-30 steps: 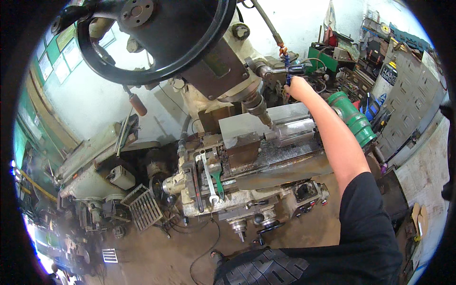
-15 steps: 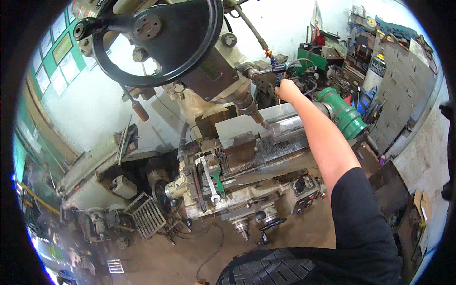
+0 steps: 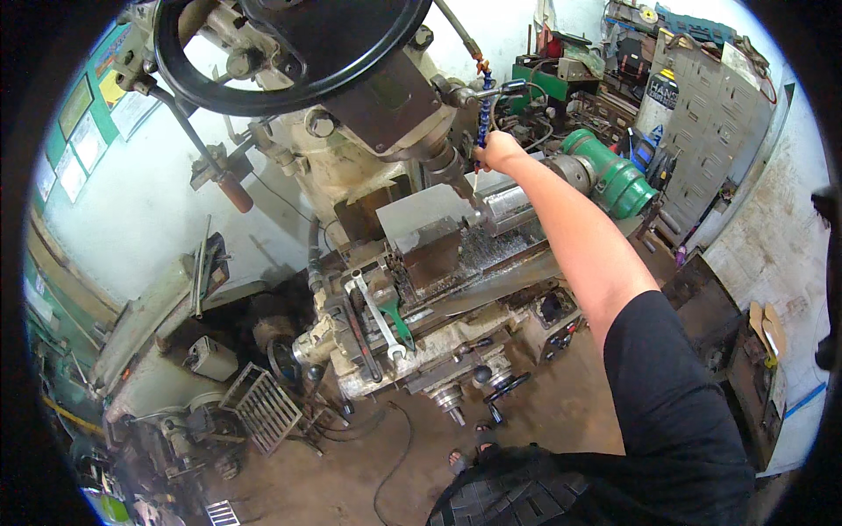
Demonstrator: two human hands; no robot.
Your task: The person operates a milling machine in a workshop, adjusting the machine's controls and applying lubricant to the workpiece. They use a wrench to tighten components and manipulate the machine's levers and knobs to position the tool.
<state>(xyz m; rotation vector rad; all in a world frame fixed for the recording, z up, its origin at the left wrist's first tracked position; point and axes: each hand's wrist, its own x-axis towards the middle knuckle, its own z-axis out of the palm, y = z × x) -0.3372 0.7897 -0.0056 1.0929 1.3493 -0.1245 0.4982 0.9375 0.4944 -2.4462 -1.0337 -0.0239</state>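
My right hand [image 3: 500,152] is closed around the lower part of a blue segmented coolant hose [image 3: 484,110] that hangs from a pipe on a milling machine. A thin pale tip points down below my fingers, close to the tool in the tilted spindle [image 3: 445,167]. Beneath the tool lies a bright metal workpiece [image 3: 510,210], with metal chips scattered beside it. One end of it goes into a round chuck [image 3: 574,174] on a green dividing head [image 3: 618,186]. My left hand is out of the picture.
A big black handwheel [image 3: 285,110] crosses the top left. On the machine table lie an open-end wrench [image 3: 377,314] and a green-handled brush [image 3: 400,324]. Crank handles [image 3: 509,386] stick out at the front. A grey cabinet [image 3: 702,131] stands at the right.
The view has shifted, so the machine sits further left and my feet show below. My right hand, still on the hose, has moved closer to the tool, and the hose now hangs straighter.
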